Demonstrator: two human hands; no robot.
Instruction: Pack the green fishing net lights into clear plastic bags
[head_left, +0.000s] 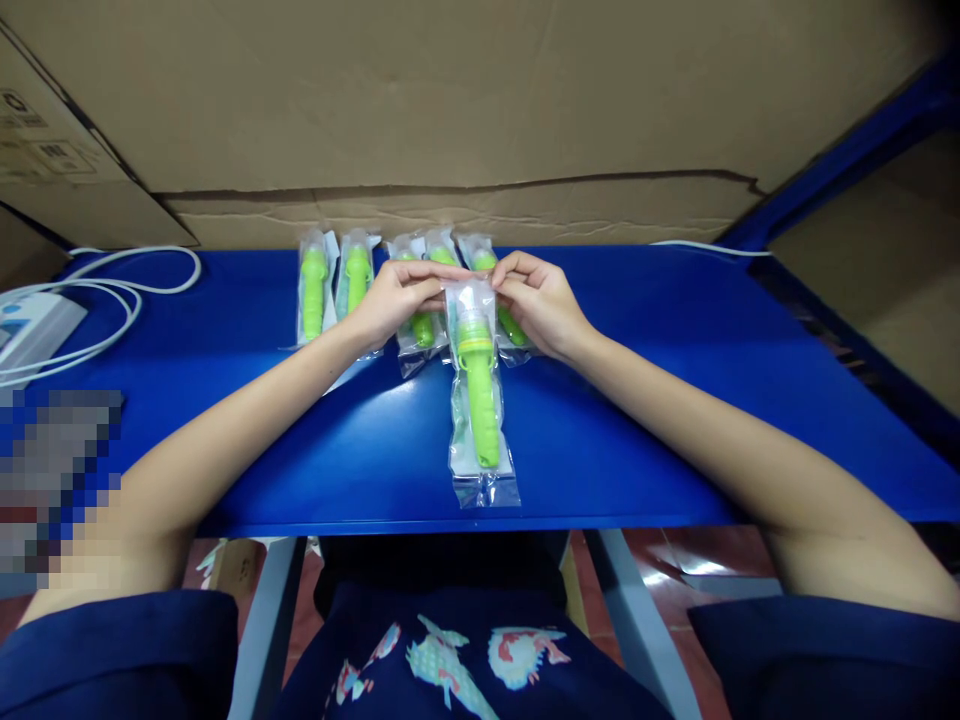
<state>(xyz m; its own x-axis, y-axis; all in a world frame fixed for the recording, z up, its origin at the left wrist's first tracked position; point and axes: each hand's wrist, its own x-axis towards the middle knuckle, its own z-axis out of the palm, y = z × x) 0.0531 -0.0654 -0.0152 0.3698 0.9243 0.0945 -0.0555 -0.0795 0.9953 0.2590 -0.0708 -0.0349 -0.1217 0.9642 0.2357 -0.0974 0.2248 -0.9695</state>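
Above the middle of the table, a clear plastic bag (pixel 511 490) holds a bright green ribbed handle-shaped item (pixel 482 400) with a clear cap at its far end. My left hand (pixel 401 300) pinches the bag's top left corner. The top right corner is between the fingertips of my right hand (pixel 544 300). Behind the hands, several like bagged green items lie side by side, such as one at the far left (pixel 313 290) and one beside it (pixel 358 280). My hands and the front bag partly cover the others.
The blue table (pixel 637 430) ends behind at a cardboard wall (pixel 480 100). On the left lie a coiled white cable (pixel 139 290), a white box (pixel 45 330) and a blurred-out dark object (pixel 60 470). A thin white cord (pixel 712 248) runs along the back right edge.
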